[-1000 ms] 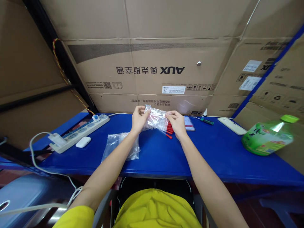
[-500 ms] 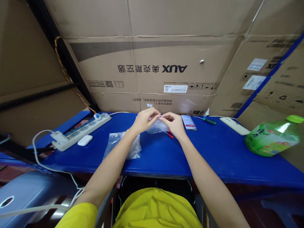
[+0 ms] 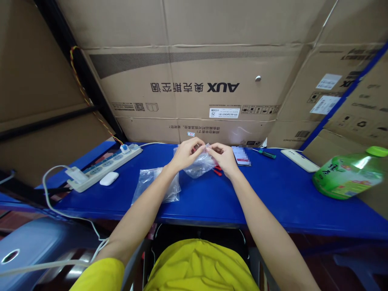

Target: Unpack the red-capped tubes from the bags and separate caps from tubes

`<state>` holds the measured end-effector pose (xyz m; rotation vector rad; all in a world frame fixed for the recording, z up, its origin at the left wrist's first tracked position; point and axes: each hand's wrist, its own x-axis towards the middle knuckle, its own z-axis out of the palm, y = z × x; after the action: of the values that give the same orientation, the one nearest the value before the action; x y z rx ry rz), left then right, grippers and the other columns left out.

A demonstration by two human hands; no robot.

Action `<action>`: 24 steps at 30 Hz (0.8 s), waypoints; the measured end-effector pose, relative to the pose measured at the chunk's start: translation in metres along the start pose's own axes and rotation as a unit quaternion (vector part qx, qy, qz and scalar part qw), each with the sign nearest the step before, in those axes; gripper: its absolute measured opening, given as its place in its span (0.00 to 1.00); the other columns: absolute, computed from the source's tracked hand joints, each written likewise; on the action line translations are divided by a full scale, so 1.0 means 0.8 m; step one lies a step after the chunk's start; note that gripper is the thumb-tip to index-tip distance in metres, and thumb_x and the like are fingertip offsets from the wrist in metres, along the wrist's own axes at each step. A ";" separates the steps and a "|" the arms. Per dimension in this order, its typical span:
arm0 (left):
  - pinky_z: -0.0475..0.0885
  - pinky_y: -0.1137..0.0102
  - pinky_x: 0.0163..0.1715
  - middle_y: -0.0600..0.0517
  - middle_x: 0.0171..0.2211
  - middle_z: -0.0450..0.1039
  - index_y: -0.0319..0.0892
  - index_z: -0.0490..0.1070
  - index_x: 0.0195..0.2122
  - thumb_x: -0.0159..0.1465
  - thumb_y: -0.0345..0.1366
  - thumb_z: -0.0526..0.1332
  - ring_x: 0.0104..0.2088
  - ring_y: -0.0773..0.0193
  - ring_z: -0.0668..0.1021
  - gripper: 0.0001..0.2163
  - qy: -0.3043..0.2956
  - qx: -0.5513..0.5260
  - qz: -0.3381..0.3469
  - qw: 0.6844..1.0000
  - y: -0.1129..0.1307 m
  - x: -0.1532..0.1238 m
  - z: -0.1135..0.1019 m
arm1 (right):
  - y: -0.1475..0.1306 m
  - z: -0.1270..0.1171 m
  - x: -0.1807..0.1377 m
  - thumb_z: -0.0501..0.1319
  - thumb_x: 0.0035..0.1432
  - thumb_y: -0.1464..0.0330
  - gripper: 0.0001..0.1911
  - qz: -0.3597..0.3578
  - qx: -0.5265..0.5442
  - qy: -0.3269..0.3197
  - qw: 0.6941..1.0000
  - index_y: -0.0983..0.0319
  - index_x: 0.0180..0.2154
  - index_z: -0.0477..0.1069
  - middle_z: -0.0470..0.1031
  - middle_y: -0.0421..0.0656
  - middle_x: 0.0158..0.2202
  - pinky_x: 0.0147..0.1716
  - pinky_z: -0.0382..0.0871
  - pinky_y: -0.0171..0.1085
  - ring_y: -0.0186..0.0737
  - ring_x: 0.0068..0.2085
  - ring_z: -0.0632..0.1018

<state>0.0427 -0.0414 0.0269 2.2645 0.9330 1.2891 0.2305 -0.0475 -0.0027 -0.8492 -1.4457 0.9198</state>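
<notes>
A clear plastic bag (image 3: 198, 166) hangs over the middle of the table, its top edge pinched by both hands. My left hand (image 3: 190, 153) has thumb and fingertips closed on that edge from the left. From the right, my right hand (image 3: 223, 156) grips the same edge, fingertips close to the other hand's. Something red shows by my left fingers, too covered to name. A red-handled tool (image 3: 217, 171) lies on the table partly behind the bag and my right hand. Left of the bag, more clear plastic bags (image 3: 157, 186) lie flat, partly under my left forearm.
The blue table (image 3: 206, 198) ends at a cardboard wall (image 3: 194, 68). At left are a power strip (image 3: 106, 165) and a white case (image 3: 109, 178). To the right lie a phone (image 3: 241, 155), a green screwdriver (image 3: 264, 153), a pale flat device (image 3: 299, 160) and a green bottle (image 3: 345, 176).
The bag between my hands has spread and hangs lower, so more of it shows. My right hand has shifted slightly to the right; both hands still pinch the bag.
</notes>
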 end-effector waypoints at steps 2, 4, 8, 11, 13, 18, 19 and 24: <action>0.66 0.68 0.36 0.48 0.35 0.77 0.43 0.77 0.38 0.70 0.46 0.60 0.33 0.61 0.73 0.13 -0.004 0.009 0.005 1.000 0.001 0.000 0.001 | 0.000 -0.002 0.000 0.72 0.53 0.54 0.15 -0.017 -0.012 -0.007 1.000 0.59 0.32 0.78 0.80 0.41 0.31 0.33 0.70 0.37 0.40 0.32 0.78; 0.66 0.68 0.36 0.48 0.35 0.77 0.43 0.77 0.37 0.70 0.47 0.60 0.33 0.61 0.74 0.13 -0.003 0.007 0.002 1.000 0.002 0.000 0.002 | 0.000 -0.002 0.000 0.71 0.53 0.54 0.15 -0.021 -0.019 -0.013 0.999 0.59 0.32 0.79 0.81 0.41 0.32 0.35 0.70 0.38 0.40 0.34 0.78; 0.66 0.69 0.34 0.48 0.33 0.77 0.42 0.77 0.35 0.68 0.47 0.63 0.32 0.62 0.73 0.13 0.022 -0.020 -0.017 0.999 0.005 0.001 0.000 | -0.005 0.002 -0.001 0.72 0.51 0.52 0.17 -0.001 -0.010 -0.016 1.000 0.59 0.34 0.79 0.82 0.42 0.33 0.36 0.72 0.39 0.42 0.35 0.79; 0.66 0.70 0.32 0.50 0.30 0.75 0.42 0.77 0.35 0.69 0.46 0.63 0.29 0.64 0.72 0.13 0.060 -0.035 -0.028 0.997 0.003 0.003 -0.001 | -0.008 0.004 -0.002 0.72 0.50 0.51 0.19 0.015 0.004 -0.011 1.000 0.59 0.33 0.78 0.81 0.42 0.32 0.36 0.72 0.39 0.42 0.35 0.78; 0.66 0.70 0.32 0.50 0.29 0.74 0.42 0.76 0.36 0.68 0.47 0.64 0.29 0.64 0.72 0.13 0.071 -0.065 -0.043 0.994 0.001 0.004 -0.002 | -0.008 0.003 -0.002 0.72 0.51 0.50 0.19 0.017 0.008 -0.002 1.000 0.59 0.32 0.78 0.81 0.42 0.32 0.36 0.72 0.39 0.42 0.34 0.78; 0.63 0.71 0.27 0.52 0.25 0.71 0.42 0.75 0.35 0.66 0.50 0.66 0.24 0.66 0.69 0.15 0.011 -0.166 -0.104 0.980 -0.002 0.005 0.001 | -0.005 -0.003 -0.001 0.72 0.50 0.51 0.18 0.004 0.020 0.006 1.000 0.58 0.30 0.74 0.78 0.39 0.29 0.33 0.70 0.38 0.40 0.32 0.76; 0.63 0.71 0.26 0.52 0.24 0.70 0.42 0.76 0.35 0.66 0.50 0.66 0.23 0.66 0.69 0.15 -0.002 -0.167 -0.108 0.980 -0.003 0.004 0.001 | -0.005 -0.003 -0.001 0.73 0.50 0.51 0.18 0.005 0.021 0.004 1.000 0.58 0.29 0.74 0.77 0.39 0.28 0.32 0.70 0.37 0.39 0.31 0.76; 0.64 0.71 0.28 0.52 0.26 0.73 0.42 0.75 0.35 0.64 0.48 0.68 0.26 0.66 0.71 0.14 0.031 -0.172 -0.106 0.979 -0.002 0.004 0.004 | -0.005 -0.004 0.000 0.73 0.48 0.49 0.21 0.049 0.031 0.006 0.998 0.58 0.34 0.78 0.79 0.41 0.30 0.30 0.70 0.37 0.40 0.31 0.76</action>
<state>0.0456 -0.0384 0.0263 1.8198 0.8673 1.3165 0.2333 -0.0489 0.0014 -0.8838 -1.3688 1.0257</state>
